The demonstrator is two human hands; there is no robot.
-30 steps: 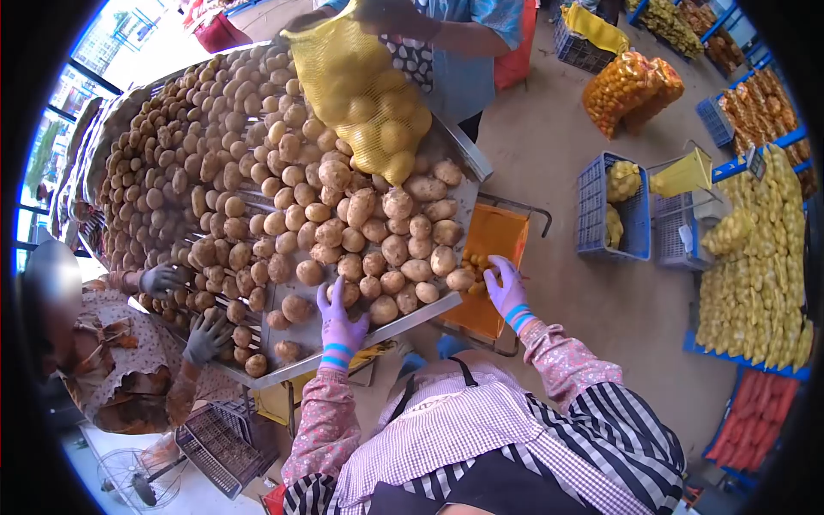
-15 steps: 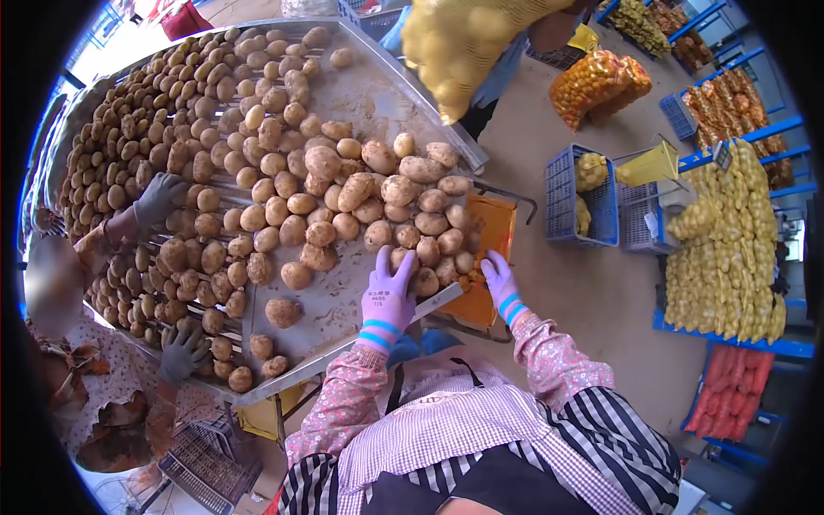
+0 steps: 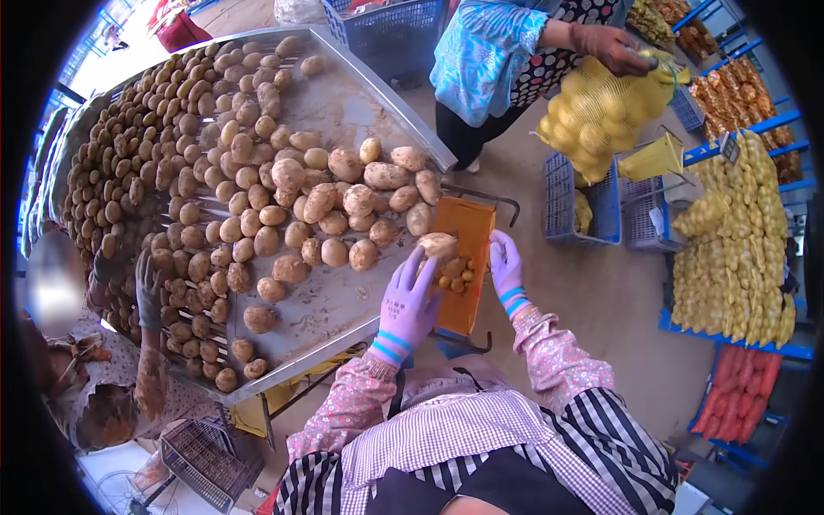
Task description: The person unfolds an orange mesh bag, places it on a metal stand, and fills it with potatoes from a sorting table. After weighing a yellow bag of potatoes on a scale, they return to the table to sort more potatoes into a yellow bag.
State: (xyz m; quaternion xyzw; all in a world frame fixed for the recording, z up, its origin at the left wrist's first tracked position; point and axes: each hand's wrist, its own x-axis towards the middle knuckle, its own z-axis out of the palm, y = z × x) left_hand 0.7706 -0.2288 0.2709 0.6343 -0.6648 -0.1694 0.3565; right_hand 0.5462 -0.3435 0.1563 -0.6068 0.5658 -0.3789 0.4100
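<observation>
My left hand point(image 3: 410, 302), in a purple glove with blue stripes, reaches over the corner of the metal sorting table point(image 3: 322, 330). Its fingers are stretched out and apart, the tips right at a large potato point(image 3: 439, 245) at the mouth of an orange mesh bag point(image 3: 468, 227). Several small potatoes point(image 3: 455, 273) lie inside the bag. At the bag's right edge is my right hand point(image 3: 507, 268), gloved alike, with fingers bent and slightly apart and no potato in it. Soil-covered potatoes point(image 3: 320, 202) spread over the table to the left.
A co-worker's gloved hand point(image 3: 148, 290) rests among potatoes at the left. Another person's gloved hand point(image 3: 614, 50) carries a full yellow mesh bag point(image 3: 601, 116). Blue crates point(image 3: 608, 202) stand to the right, beside racks of filled yellow bags point(image 3: 730, 266) and red bags point(image 3: 736, 393).
Potatoes by the table's corner have gone from its edge, and small ones now show in the orange bag. My left hand has moved right. The yellow bag was carried right, over the crates.
</observation>
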